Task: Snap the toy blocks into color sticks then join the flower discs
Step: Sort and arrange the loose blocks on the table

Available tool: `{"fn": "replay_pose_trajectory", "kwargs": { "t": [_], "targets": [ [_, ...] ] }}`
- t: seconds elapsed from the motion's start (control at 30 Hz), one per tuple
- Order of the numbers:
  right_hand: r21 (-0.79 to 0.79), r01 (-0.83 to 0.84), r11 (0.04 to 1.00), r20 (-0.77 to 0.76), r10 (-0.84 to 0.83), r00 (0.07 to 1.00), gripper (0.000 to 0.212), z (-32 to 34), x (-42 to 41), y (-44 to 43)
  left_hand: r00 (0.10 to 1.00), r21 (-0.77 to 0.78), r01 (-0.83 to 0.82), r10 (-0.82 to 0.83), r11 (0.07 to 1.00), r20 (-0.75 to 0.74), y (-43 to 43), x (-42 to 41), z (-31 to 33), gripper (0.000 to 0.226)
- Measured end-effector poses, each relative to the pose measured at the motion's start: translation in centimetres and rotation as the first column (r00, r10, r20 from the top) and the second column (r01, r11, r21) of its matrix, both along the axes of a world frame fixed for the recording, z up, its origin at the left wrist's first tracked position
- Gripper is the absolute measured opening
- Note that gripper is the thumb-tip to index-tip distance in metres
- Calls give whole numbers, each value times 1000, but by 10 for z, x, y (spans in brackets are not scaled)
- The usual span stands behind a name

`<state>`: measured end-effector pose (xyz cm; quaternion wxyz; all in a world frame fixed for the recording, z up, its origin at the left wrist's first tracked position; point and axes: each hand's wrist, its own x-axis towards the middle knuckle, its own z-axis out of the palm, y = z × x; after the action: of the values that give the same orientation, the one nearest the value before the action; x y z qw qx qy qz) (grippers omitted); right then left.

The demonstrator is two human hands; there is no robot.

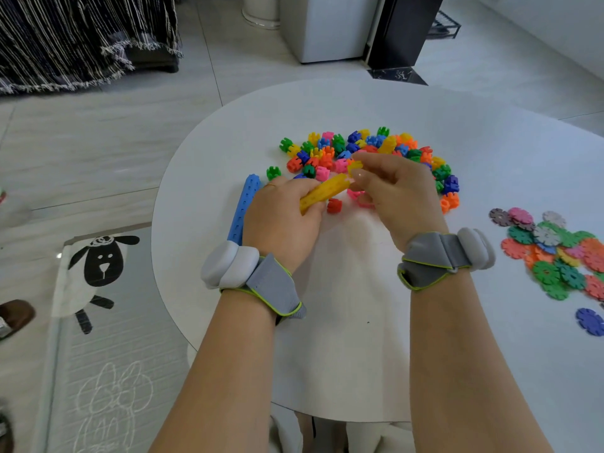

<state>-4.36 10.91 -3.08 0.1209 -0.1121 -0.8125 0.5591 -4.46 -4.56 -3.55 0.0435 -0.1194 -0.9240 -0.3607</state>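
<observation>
Yellow stick (323, 192) in left hand (281, 217), fingers curled round its near half; far end points up-right at right hand (398, 194), which pinches one yellow block (354, 165) at that end; contact unclear. Red block (334, 206) just under the grip; loose block pile (359, 148) beyond; blue stick (244, 207) just left, near table (343, 338) edge; flower discs (555, 253) well right.

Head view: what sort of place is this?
Most likely a home living room or play corner. A white table holds toy blocks and flower discs, a play mat printed with a cartoon sheep lies on the tiled floor, and a fringed throw hangs at the back.
</observation>
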Motion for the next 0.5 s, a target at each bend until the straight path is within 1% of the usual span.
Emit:
{"fn": "replay_pose_trajectory", "kwargs": {
  "t": [0.1, 0.17, 0.23, 0.37, 0.5],
  "targets": [
    [-144, -32, 989, 31, 37, 999, 23, -1, 4, 2, 1000, 5, 11, -11, 1000, 13, 3, 1, 0, 26],
    [-265, -36, 963, 35, 47, 998, 19, 0, 8, 1, 1000, 1, 15, -15, 1000, 8, 4, 1, 0, 27],
    [-353, -38, 935, 44, 57, 997, 17, 1, 11, 1, 1000, 0, 15, -15, 1000, 10, 6, 2, 0, 28],
    [-429, -36, 903, 56, 66, 996, 17, 3, 14, 4, 1000, 30, 20, -20, 999, 21, 11, 4, 3, 30],
    [-456, -15, 890, 54, 44, 998, 16, 2, 14, 5, 999, 13, 42, -42, 999, 12, 13, 5, 4, 25]
  ]
}}
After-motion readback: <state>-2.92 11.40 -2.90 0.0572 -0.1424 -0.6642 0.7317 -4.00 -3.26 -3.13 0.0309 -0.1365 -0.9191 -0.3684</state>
